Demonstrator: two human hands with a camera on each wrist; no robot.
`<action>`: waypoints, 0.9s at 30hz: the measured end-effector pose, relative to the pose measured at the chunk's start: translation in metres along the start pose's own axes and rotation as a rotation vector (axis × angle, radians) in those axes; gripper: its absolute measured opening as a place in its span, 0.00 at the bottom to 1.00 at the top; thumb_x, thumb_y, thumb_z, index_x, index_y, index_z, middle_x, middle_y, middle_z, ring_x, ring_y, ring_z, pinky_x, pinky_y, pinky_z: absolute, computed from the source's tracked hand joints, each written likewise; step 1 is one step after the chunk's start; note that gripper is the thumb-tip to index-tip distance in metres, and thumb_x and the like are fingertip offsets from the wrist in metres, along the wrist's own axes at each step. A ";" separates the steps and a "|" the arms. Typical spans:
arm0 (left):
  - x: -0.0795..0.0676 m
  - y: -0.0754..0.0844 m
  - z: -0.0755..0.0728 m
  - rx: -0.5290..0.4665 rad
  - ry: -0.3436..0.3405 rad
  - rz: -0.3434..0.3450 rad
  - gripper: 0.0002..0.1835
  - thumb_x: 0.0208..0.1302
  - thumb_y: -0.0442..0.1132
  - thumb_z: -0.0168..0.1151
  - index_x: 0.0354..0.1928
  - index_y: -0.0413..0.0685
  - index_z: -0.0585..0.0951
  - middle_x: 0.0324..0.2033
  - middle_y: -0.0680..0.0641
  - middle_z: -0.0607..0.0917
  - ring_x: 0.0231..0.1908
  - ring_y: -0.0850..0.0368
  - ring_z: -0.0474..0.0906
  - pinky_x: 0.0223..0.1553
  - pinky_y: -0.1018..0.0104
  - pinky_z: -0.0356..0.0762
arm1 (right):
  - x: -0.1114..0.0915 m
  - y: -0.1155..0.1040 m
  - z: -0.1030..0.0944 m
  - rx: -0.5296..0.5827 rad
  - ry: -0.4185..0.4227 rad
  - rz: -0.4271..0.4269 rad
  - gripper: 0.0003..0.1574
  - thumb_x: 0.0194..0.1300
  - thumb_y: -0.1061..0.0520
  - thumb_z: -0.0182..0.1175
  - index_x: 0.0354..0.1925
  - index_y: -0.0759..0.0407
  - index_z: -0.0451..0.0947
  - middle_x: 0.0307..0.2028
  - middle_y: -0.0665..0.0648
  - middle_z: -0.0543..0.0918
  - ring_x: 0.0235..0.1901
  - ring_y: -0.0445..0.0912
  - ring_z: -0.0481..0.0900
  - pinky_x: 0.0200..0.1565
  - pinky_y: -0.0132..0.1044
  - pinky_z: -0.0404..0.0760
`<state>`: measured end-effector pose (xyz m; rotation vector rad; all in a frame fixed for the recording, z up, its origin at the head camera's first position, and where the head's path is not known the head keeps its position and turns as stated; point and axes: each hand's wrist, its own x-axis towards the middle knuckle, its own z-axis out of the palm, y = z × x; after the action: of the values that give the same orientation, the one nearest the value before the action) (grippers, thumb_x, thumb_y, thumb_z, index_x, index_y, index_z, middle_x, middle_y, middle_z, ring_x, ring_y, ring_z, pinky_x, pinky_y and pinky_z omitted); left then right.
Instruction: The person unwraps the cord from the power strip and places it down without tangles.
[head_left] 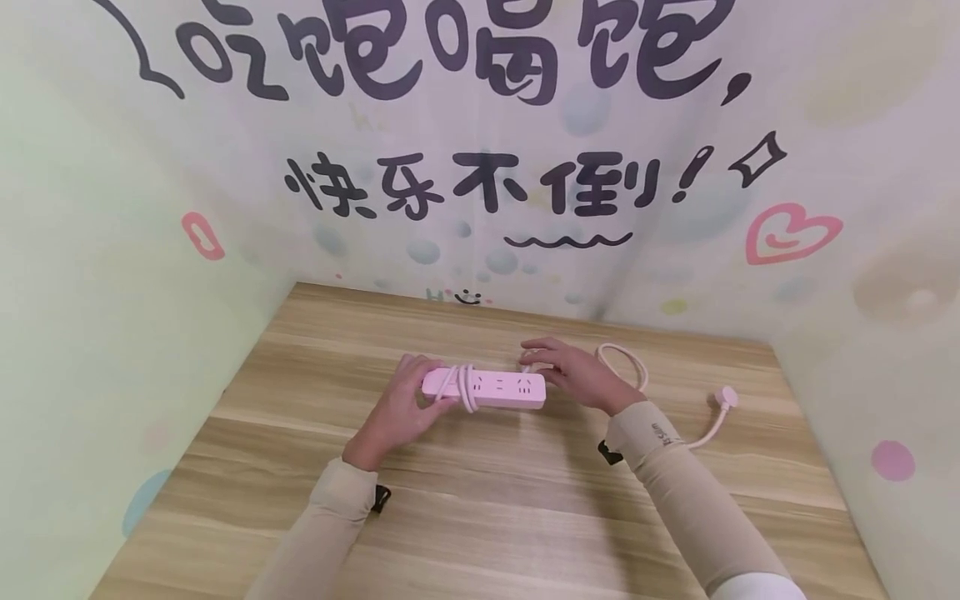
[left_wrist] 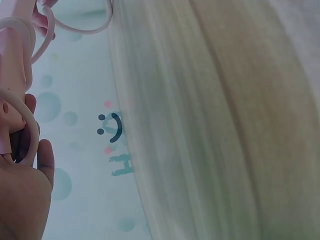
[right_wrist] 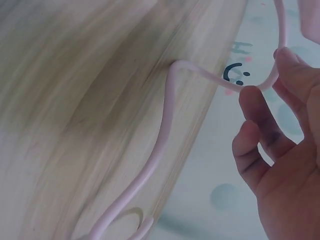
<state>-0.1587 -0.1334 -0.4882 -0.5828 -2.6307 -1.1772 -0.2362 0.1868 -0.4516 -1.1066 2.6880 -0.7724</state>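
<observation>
1. Nearest the camera, the right sleeve point(head_left: 697, 500) slants over the counter point(head_left: 487, 517).
2. Winding the cord point(right_wrist: 162, 135) round the pink power strip point(head_left: 498, 398) looks like the step in hand: loops circle its left part; the plug point(head_left: 726, 397) is free at right.
3. The next move probably calls for passing the slack round again.
4. Left hand point(head_left: 401, 408): fingers curled on the strip's left end, holding it above the counter.
5. Right hand point(head_left: 581, 377): thumb and forefinger seem to pinch the cord near the strip's right end, though overlap partly hides the contact.
</observation>
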 end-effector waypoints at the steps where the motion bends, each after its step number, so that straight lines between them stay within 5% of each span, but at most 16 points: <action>1: 0.000 0.000 -0.001 0.000 0.002 0.003 0.25 0.62 0.48 0.72 0.58 0.47 0.78 0.49 0.52 0.83 0.51 0.57 0.68 0.52 0.57 0.74 | 0.000 0.000 0.000 -0.023 0.005 -0.008 0.17 0.74 0.60 0.58 0.58 0.55 0.82 0.69 0.58 0.75 0.66 0.56 0.77 0.60 0.52 0.80; 12: 0.002 0.007 -0.002 -0.017 0.001 0.017 0.25 0.62 0.47 0.73 0.58 0.47 0.79 0.49 0.52 0.83 0.51 0.57 0.68 0.50 0.59 0.73 | 0.005 -0.002 0.002 -0.101 0.087 0.050 0.07 0.74 0.56 0.59 0.48 0.52 0.81 0.64 0.56 0.81 0.63 0.55 0.80 0.60 0.52 0.80; 19: 0.001 0.009 -0.004 -0.015 0.013 0.038 0.25 0.62 0.46 0.73 0.58 0.47 0.79 0.48 0.52 0.83 0.50 0.57 0.68 0.50 0.59 0.72 | 0.007 -0.005 -0.003 -0.051 0.142 0.089 0.06 0.74 0.58 0.59 0.47 0.56 0.80 0.45 0.56 0.86 0.45 0.49 0.83 0.48 0.47 0.82; 27: 0.003 0.009 -0.006 -0.008 0.019 0.072 0.25 0.61 0.46 0.73 0.57 0.47 0.79 0.49 0.51 0.83 0.51 0.57 0.67 0.50 0.60 0.73 | 0.012 -0.011 -0.010 0.015 0.216 0.150 0.09 0.76 0.55 0.56 0.47 0.58 0.79 0.39 0.55 0.81 0.35 0.45 0.75 0.40 0.40 0.76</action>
<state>-0.1572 -0.1314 -0.4776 -0.6586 -2.5674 -1.1666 -0.2409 0.1765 -0.4363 -0.8504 2.8944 -0.9319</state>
